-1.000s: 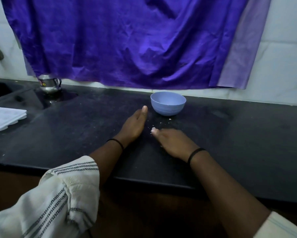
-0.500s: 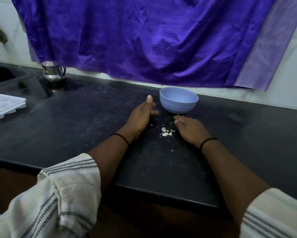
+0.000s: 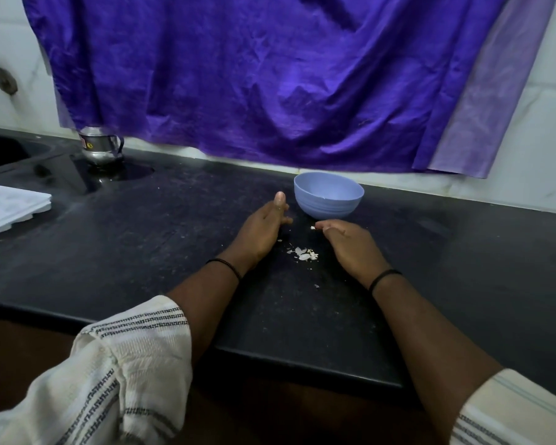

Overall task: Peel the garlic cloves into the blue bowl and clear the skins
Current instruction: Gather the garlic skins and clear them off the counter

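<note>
A small heap of pale, papery garlic skins [image 3: 304, 254] lies on the black stone surface [image 3: 141, 239], between the two hands, with finer flecks scattered around it and one more white scrap [image 3: 312, 227] just off the right fingertips. The left hand [image 3: 261, 232] stands on its edge to the left of the heap, fingers straight and together, holding nothing. The right hand [image 3: 350, 244] rests on the surface to the right of the heap, fingers relaxed and lightly bent toward the scrap, also holding nothing. Just beyond both hands sits the round light-blue plastic bowl [image 3: 329, 195]; from this angle its inside is hidden by its own near wall, so its contents cannot be told. Behind it hangs a crumpled purple cloth [image 3: 270, 78]. Far left stand a small steel jug [image 3: 100, 148], its top hidden by the cloth, and a white tray [image 3: 11, 207] cut off by the frame edge.
</note>
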{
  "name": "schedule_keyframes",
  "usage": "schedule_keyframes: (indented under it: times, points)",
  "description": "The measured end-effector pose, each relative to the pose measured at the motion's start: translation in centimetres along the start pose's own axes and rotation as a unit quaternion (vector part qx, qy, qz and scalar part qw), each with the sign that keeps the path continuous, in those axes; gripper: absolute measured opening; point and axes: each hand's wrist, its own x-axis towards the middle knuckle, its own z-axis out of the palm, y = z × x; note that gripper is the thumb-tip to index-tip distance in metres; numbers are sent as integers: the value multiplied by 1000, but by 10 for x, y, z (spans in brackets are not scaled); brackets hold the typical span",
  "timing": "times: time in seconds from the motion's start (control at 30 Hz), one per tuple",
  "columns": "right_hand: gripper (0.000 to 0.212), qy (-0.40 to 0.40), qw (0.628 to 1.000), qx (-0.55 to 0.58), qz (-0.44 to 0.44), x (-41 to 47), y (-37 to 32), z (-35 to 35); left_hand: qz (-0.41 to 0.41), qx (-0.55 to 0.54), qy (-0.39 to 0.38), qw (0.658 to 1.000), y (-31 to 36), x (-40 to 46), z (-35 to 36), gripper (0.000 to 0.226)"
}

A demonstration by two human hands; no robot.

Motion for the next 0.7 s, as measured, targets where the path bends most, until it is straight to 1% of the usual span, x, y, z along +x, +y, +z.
schedule_keyframes:
  times: [0.07, 0.13, 0.2, 0.23, 0.27, 0.3, 0.37, 0.4, 0.47, 0.5, 0.57, 0.63, 0.7]
  points:
    - [36, -52, 998, -34, 8, 9, 2, 1, 1, 19, -3, 1000, -1, 1, 2, 70]
    - [43, -104, 991, -81, 13, 17, 1, 4, -1, 34, -9, 999, -2, 2, 2, 74]
    - [47, -141, 979, -148, 6, 21, -2, 6, -5, 51, -16, 999, -2, 4, 2, 74]
    - [47, -147, 976, -163, -3, 21, -2, 7, -7, 64, -19, 998, -3, 4, 3, 74]
    - [45, -141, 978, -154, -12, 21, -1, 6, -7, 75, -22, 997, -2, 3, 3, 74]
    - [41, -128, 984, -122, -25, 19, 0, 6, -7, 84, -24, 996, -2, 2, 4, 74]
    - [35, -119, 992, -5, -35, 12, 1, 6, -2, 76, -24, 997, -3, 1, 3, 75]
    - [33, -123, 989, 70, -30, 8, 0, 4, 2, 63, -21, 998, -3, 1, 2, 77]
    - [34, -121, 968, 219, -7, -1, -5, 2, 16, 41, -17, 999, -5, 1, -1, 83]
    - [33, -106, 959, 261, 5, -3, -7, 0, 23, 33, -21, 999, -4, 1, -2, 84]
    - [33, -63, 959, 276, 14, -6, -8, 0, 30, 14, -30, 999, -3, 0, -2, 83]
    - [31, -23, 972, 232, 9, -5, -4, 3, 26, -27, -21, 999, 0, -1, -2, 75]
    - [27, 7, 987, 159, -12, -2, 0, 6, 16, -73, -4, 997, 2, -2, -2, 68]
